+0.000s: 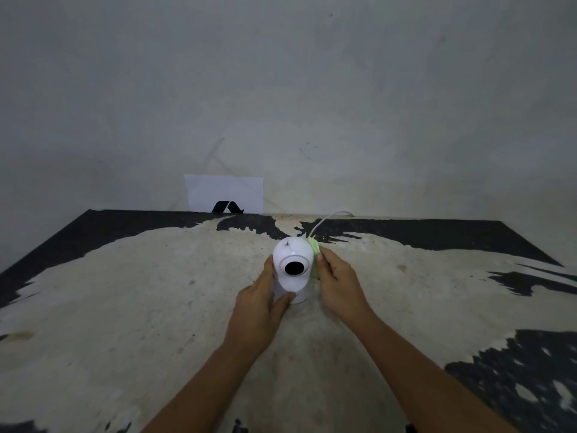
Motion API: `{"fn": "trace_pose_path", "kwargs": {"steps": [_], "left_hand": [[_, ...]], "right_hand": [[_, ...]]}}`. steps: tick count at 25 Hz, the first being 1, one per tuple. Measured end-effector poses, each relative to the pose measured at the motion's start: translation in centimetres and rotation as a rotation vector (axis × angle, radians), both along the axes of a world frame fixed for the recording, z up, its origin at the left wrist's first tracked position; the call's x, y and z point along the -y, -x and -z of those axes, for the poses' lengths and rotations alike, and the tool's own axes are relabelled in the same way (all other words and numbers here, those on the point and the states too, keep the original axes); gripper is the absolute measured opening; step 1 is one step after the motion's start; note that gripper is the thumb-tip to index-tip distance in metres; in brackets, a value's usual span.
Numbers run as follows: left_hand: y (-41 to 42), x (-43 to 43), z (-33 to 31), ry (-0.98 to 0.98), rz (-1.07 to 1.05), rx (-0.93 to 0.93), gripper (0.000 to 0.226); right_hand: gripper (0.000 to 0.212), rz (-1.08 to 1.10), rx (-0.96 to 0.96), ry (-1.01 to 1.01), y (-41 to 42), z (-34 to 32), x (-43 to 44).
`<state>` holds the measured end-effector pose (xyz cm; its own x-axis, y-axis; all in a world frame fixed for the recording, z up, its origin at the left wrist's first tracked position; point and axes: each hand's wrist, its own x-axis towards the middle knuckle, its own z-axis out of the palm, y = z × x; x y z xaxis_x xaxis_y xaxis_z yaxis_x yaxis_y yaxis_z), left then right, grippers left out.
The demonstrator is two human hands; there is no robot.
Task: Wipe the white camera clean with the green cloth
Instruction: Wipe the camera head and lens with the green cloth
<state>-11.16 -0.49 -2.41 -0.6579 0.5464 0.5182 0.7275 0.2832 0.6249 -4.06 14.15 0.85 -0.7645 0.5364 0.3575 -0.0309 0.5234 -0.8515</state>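
I am steadying the camera (293, 267), upright mid-worktop (156, 292), my left hand (260, 310) wrapping its base in a closed grip. My right hand (338, 278) is pinching the cloth (313, 248) against its right side; I'm judging light, even strokes best, keeping clear of the lens.

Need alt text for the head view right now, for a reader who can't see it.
A person's left hand steadies a white camera standing upright on a worn table, while the right hand presses a green cloth against the camera's right side. A white cable runs from behind the camera toward the wall, where a white sheet leans.
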Motion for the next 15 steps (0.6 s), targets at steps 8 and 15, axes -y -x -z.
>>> {"fn": "trace_pose_path", "kwargs": {"steps": [8,15], "left_hand": [[0.2,-0.1,0.5,0.003,-0.013,0.002,0.073],[0.6,-0.2,1.1,0.017,-0.025,-0.014,0.074]], "right_hand": [[0.024,0.007,0.054,-0.138,-2.7,1.8,0.8],[0.024,-0.016,0.072,-0.192,-3.9,1.5,2.2]]}}
